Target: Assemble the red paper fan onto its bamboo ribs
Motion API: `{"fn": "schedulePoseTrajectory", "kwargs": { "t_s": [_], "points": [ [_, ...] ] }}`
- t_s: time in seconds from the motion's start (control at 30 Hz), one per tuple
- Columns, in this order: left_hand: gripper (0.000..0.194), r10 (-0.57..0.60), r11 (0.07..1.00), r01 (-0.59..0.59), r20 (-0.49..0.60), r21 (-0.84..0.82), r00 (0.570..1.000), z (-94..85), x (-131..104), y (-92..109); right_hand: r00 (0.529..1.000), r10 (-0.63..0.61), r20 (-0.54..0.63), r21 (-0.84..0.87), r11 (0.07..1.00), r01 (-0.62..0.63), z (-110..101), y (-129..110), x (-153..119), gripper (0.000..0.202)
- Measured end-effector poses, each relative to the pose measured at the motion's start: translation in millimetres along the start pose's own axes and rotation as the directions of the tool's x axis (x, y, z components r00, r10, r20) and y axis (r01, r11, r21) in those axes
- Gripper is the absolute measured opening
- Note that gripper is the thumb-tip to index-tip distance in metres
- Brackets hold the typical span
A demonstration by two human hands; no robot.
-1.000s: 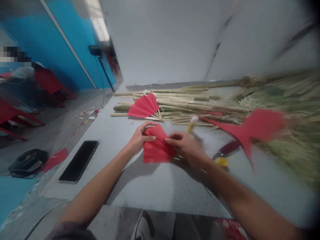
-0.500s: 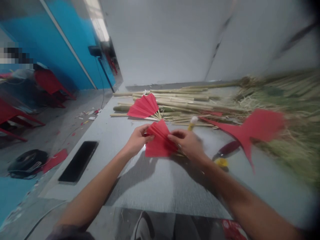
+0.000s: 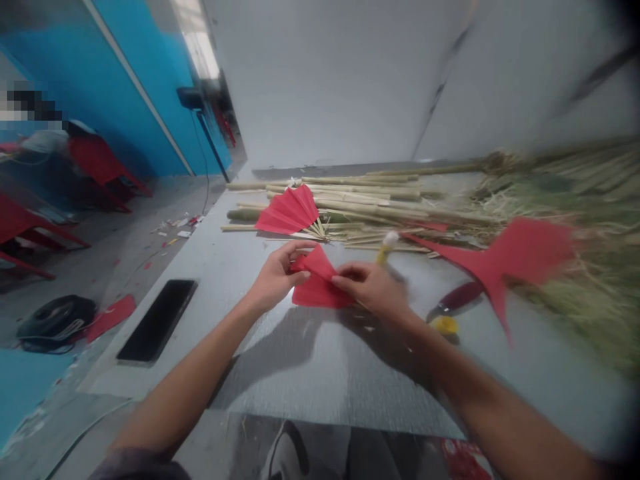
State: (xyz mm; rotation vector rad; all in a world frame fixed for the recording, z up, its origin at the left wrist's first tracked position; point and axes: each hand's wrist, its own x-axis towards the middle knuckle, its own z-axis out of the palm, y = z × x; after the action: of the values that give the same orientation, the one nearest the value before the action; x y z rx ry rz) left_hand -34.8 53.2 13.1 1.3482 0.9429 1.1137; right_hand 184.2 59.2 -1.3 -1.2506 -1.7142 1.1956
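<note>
A red folding fan (image 3: 323, 283) is held just above the grey table (image 3: 295, 380) between my two hands. My left hand (image 3: 280, 277) pinches its left edge, thumb in front and fingers behind. At its right side, my right hand (image 3: 375, 287) is closed with thumb and fingertips on the red leaf; most of its sticks are hidden by that hand. Just behind lies a second red fan (image 3: 290, 212), spread, its pale bamboo ribs meeting at the right. A small bottle with a white tip and yellow body (image 3: 387, 247) stands beyond my right hand.
Bamboo strips (image 3: 360, 207) lie along the back, below a grey wall (image 3: 325, 87). Shredded fibres (image 3: 560, 280) and cut red scrap (image 3: 500, 257) are at right, near a dark red-handled tool (image 3: 460, 297) and yellow object (image 3: 445, 327). A phone (image 3: 157, 320) lies left.
The held fan's leaf has been turned and looks more folded, its lower edge slightly higher. My right fingers have shifted a little along it. Both hands keep hold.
</note>
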Motion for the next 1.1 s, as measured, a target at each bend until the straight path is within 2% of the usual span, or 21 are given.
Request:
{"fn": "schedulePoseTrajectory", "kwargs": {
  "t_s": [0.17,0.37,0.47,0.53,0.6,0.67,0.7,0.8,0.9,1.0,1.1],
  "points": [
    [0.054,0.068,0.997,-0.068,0.016,0.021,0.998,-1.0,1,-4,0.999,0.024,0.022,0.077,0.997,-0.025,-1,-2,0,0.023],
    [0.057,0.081,0.996,-0.08,-0.019,0.032,0.997,3.3,0,-5,0.996,0.044,0.072,0.11,0.993,-0.052,-1,-6,0,0.019],
    [0.064,0.066,0.997,-0.066,0.009,0.037,0.998,0.1,2,-5,0.999,0.048,-0.017,0.158,0.986,-0.045,-2,-1,1,0.023],
    [0.066,-0.006,0.997,0.003,0.043,0.075,0.999,-4.6,5,-7,0.991,0.059,-0.12,0.257,0.966,-0.026,-4,2,3,0.026],
    [0.053,-0.092,0.987,0.082,0.069,0.14,0.993,-8.9,8,-11,0.978,0.094,-0.186,0.38,0.925,-0.017,-6,5,5,0.027],
    [0.035,-0.144,0.976,0.127,0.087,0.179,0.986,-10.2,10,-16,0.971,0.126,-0.203,0.454,0.891,-0.02,-7,7,6,0.027],
    [0.032,-0.158,0.974,0.141,0.09,0.176,0.983,-9.2,11,-18,0.969,0.135,-0.207,0.466,0.884,-0.023,-7,7,7,0.027],
    [0.035,-0.169,0.982,0.164,0.057,0.092,0.984,-1.2,10,-22,0.968,0.136,-0.211,0.446,0.894,-0.028,-5,5,7,0.026],
    [0.034,-0.139,0.99,0.139,0.003,-0.011,0.99,8.4,9,-24,0.975,0.14,-0.175,0.346,0.935,-0.073,-3,0,3,0.024],
    [0.035,-0.107,0.988,0.11,0.031,-0.105,0.994,14.1,7,-25,0.978,0.126,-0.168,0.24,0.967,-0.083,0,-5,-1,0.019],
    [0.039,-0.07,0.986,0.076,0.043,-0.149,0.997,17.1,5,-23,0.984,0.063,-0.166,0.199,0.98,-0.029,2,-5,-2,0.019]
  ]
}}
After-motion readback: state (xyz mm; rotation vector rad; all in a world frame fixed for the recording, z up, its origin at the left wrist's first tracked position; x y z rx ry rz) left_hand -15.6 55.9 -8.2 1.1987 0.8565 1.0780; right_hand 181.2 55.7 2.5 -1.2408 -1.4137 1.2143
